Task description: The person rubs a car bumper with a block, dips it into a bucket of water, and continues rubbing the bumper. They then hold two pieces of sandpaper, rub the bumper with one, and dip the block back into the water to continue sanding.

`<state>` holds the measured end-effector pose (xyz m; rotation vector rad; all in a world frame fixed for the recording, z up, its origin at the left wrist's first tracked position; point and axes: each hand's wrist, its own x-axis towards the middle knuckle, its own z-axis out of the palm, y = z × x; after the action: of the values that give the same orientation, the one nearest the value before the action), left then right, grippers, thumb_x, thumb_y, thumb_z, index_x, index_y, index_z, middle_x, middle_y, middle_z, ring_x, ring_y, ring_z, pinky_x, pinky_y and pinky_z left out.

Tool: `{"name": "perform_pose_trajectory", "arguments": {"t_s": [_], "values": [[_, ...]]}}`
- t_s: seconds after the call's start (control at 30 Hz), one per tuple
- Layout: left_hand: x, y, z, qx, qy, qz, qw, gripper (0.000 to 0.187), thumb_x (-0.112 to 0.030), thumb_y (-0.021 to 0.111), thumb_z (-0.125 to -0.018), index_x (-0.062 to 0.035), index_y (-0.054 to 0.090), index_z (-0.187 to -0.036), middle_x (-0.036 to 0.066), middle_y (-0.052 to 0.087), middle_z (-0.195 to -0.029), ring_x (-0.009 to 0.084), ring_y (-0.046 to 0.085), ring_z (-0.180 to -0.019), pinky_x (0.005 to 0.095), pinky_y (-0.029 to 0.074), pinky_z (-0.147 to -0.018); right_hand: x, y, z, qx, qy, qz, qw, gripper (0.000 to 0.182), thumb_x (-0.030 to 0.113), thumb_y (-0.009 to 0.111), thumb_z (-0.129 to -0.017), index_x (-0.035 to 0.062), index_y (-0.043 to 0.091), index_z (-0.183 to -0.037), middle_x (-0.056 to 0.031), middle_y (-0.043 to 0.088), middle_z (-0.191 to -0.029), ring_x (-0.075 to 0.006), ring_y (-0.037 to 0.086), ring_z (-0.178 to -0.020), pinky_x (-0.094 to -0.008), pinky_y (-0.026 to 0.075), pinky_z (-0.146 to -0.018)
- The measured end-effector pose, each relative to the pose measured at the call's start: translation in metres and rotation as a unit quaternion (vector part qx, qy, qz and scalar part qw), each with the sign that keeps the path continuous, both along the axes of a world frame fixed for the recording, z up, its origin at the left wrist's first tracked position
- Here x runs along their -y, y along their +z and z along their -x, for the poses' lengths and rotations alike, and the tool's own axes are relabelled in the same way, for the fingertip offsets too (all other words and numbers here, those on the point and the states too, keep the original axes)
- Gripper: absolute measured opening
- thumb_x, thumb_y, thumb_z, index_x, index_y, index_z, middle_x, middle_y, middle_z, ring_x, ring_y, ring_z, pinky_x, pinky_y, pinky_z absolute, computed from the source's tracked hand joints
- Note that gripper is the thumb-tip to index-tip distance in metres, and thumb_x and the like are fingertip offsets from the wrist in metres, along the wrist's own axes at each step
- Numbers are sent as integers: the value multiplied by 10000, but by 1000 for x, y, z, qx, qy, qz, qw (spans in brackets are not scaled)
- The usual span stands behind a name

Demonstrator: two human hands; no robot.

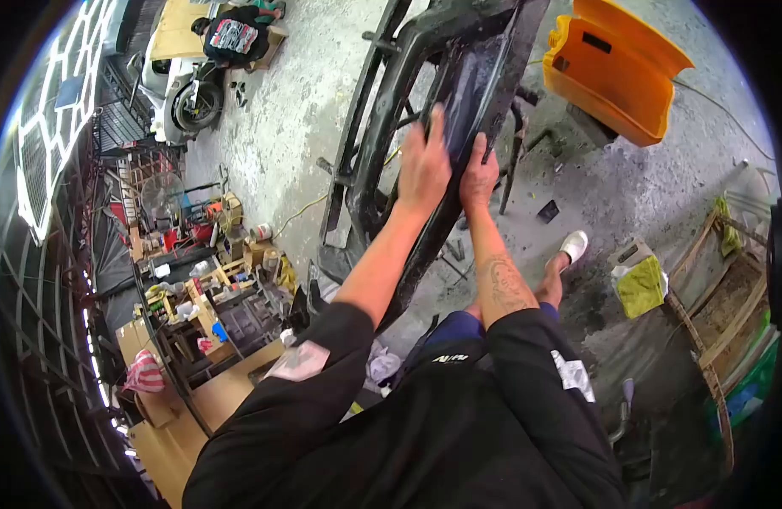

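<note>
A large black bumper-like part [386, 110] stretches from the top of the view down to my waist, with dusty, whitish patches along its inner channel. My left hand [424, 170] lies over this channel, its fingers apart and slightly blurred, with nothing visible in it. Close by on the right, my right hand [478, 176] grips the part's outer edge, the fingers pointing up along it. The underside of both palms is hidden.
An orange plastic panel [616, 72] rests at the upper right. A yellow-green cloth [641, 287] lies on a container right of my foot. Tools and boxes crowd a cluttered bench [183, 399] at left. Another person [232, 36] crouches beside a motorcycle [191, 103].
</note>
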<state>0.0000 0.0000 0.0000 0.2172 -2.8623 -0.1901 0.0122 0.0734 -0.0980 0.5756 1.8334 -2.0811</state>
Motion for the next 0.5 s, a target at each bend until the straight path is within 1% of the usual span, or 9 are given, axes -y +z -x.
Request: {"name": "perform_pose_trajectory", "arguments": {"t_s": [0.03, 0.07, 0.1, 0.17, 0.23, 0.3, 0.4, 0.43, 0.5], "values": [[-4, 8, -16, 21, 7, 1, 1000, 651, -27, 569, -988, -35, 381, -1611, 308, 555, -1242, 481, 566, -1091, 473, 468, -970, -4, 4, -13, 27, 27, 7, 999, 736, 613, 529, -1034, -66, 656, -1289, -318, 689, -1241, -468, 646, -1178, -482, 481, -1025], [-6, 12, -8, 11, -5, -13, 1000, 639, -30, 576, -989, -33, 396, -1603, 253, 533, -1037, 448, 546, -943, 477, 464, -862, -8, 9, -22, 47, 55, 16, 997, 720, 596, 518, -1045, -74, 660, -1269, -319, 693, -1221, -476, 648, -1156, -488, 484, -1007], [1, -6, 15, -32, -2, -20, 999, 639, -30, 576, -989, -33, 396, -1603, 253, 533, -1037, 448, 546, -943, 477, 464, -862, -2, -7, 14, 5, 59, 6, 998, 720, 596, 518, -1045, -74, 660, -1269, -319, 693, -1221, -476, 648, -1156, -488, 484, -1007], [-4, -1, -28, -5, 6, -33, 999, 632, -35, 579, -997, -30, 402, -1603, 224, 504, -987, 411, 523, -887, 489, 449, -829, -9, 7, -1, -16, 24, 2, 1000, 703, 580, 510, -1054, -83, 655, -1240, -321, 689, -1207, -478, 645, -1128, -483, 484, -984], [2, -10, -81, 5, 30, -32, 999, 640, -31, 580, -1002, -43, 397, -1615, 218, 512, -1017, 384, 531, -895, 473, 453, -830, 2, -6, 6, -41, 15, 6, 999, 703, 568, 510, -1058, -96, 634, -1254, -330, 679, -1212, -484, 637, -1124, -477, 479, -983], [-2, -9, -98, 50, 59, -37, 996, 671, -53, 583, -991, -46, 364, -1625, 234, 511, -1048, 433, 546, -950, 522, 452, -877, -3, 0, 1, -38, 14, 12, 999, 756, 576, 505, -1056, -137, 597, -1291, -359, 660, -1236, -498, 623, -1157, -466, 474, -1009], [-1, -14, -31, -11, 19, -24, 999, 640, -64, 568, -999, -31, 379, -1610, 251, 513, -1064, 442, 547, -965, 522, 456, -889, 1, 0, 9, -39, 14, -2, 999, 798, 588, 500, -1054, -166, 576, -1303, -378, 653, -1233, -509, 620, -1159, -462, 473, -1016], [-6, -7, -2, 11, 36, -47, 998, 614, -78, 554, -1009, -26, 390, -1599, 271, 520, -1102, 455, 550, -1001, 521, 461, -908, 0, 0, 1, -29, 15, -22, 999, 814, 597, 498, -1053, -176, 572, -1296, -383, 655, -1219, -513, 623, -1145, -464, 475, -1011], [-4, -10, 20, -5, 28, -38, 999, 616, -62, 569, -1014, -16, 387, -1601, 285, 536, -1097, 474, 541, -952, 506, 472, -865, -3, 3, -6, -18, 24, -13, 999, 784, 589, 498, -1057, -158, 584, -1282, -370, 667, -1195, -510, 630, -1125, -467, 481, -993]]}}
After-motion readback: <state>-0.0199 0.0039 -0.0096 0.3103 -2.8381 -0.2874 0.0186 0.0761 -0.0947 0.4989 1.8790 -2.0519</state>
